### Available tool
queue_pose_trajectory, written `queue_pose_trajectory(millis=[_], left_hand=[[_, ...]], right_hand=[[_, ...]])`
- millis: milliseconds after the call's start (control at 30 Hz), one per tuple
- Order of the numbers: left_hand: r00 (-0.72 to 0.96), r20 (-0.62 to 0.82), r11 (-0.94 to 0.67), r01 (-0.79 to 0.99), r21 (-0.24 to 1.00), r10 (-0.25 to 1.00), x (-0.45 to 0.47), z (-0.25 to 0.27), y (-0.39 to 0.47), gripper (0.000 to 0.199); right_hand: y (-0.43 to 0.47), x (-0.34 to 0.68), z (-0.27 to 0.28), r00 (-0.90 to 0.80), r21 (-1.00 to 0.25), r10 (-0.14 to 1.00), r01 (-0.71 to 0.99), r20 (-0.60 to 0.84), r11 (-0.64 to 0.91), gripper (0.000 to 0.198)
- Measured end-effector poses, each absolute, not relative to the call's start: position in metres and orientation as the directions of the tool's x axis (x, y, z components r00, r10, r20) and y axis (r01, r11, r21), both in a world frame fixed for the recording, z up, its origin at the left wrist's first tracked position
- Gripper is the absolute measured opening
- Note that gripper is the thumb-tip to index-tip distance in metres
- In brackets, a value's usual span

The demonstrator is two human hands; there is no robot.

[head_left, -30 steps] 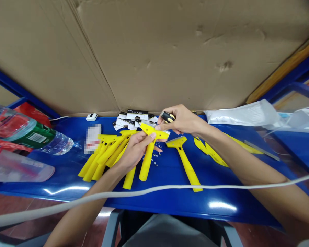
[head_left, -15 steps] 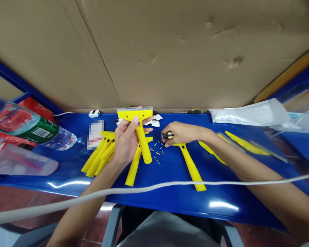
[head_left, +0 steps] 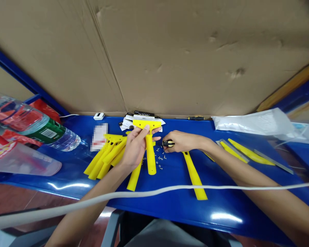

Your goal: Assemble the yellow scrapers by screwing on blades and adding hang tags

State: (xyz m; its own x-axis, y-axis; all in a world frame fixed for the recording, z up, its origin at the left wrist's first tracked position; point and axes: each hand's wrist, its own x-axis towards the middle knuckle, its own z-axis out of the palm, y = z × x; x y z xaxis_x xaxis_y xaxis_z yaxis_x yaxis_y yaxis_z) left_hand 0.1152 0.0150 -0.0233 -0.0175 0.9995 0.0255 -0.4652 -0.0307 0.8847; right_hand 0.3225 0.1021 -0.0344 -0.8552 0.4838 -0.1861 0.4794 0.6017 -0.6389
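Note:
My left hand (head_left: 137, 148) is closed around the upper part of a yellow scraper (head_left: 151, 156), its thumb pressed just below the wide head. A clear strip runs along the top of that head. My right hand (head_left: 182, 141) is closed on a screwdriver (head_left: 168, 143) with a black and yellow handle; its tip is hidden. Loose small screws (head_left: 159, 159) lie on the table between both hands. Below my right hand rests another yellow scraper handle (head_left: 195, 178), its head covered by the hand. One more yellow handle (head_left: 134, 179) lies partly under the held scraper.
Several yellow handles (head_left: 103, 159) are piled at left. Yellow head pieces (head_left: 249, 151) and strips lie at right. Behind are a second screwdriver (head_left: 195, 118), a white bag (head_left: 247, 120) and printed cards (head_left: 127, 122). A bottle (head_left: 48, 132) and plastic cup (head_left: 28, 159) stand left; a white cable (head_left: 154, 192) crosses in front.
The scraper in my left hand has moved right and nearer to me, closer to the right hand, and stands more upright in view. My right hand keeps its hold with little movement.

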Motion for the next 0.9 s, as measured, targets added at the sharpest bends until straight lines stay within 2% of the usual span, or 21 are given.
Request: queue_pose_trajectory(millis=[200, 433, 600, 733, 900], left_hand=[[-0.011, 0.007, -0.012, -0.487, 0.874, 1.000, 0.116, -0.029, 0.016, 0.026], [-0.021, 0.000, -0.010, -0.486, 0.874, 1.000, 0.116, -0.029, 0.017, 0.026], [-0.009, -0.030, 0.021, -0.499, 0.866, 1.000, 0.117, -0.030, 0.017, 0.024], [0.018, -0.043, 0.046, -0.484, 0.874, 0.999, 0.117, -0.032, 0.016, 0.023], [0.101, -0.070, 0.110, -0.479, 0.871, 0.992, 0.118, -0.032, 0.014, 0.019]], right_hand=[[0.102, 0.320, -0.039, -0.864, -0.682, 0.482, 0.441, -0.146, 0.583, 0.020], [0.101, 0.319, -0.031, -0.858, -0.644, 0.473, 0.481, -0.203, 0.596, 0.017], [0.101, 0.335, -0.002, -0.807, -0.641, 0.552, 0.539, -0.208, 0.546, 0.021], [0.096, 0.343, 0.020, -0.774, -0.699, 0.624, 0.505, -0.108, 0.505, 0.031], [0.086, 0.330, 0.021, -0.674, -0.773, 0.729, 0.398, 0.119, 0.494, 0.038]])
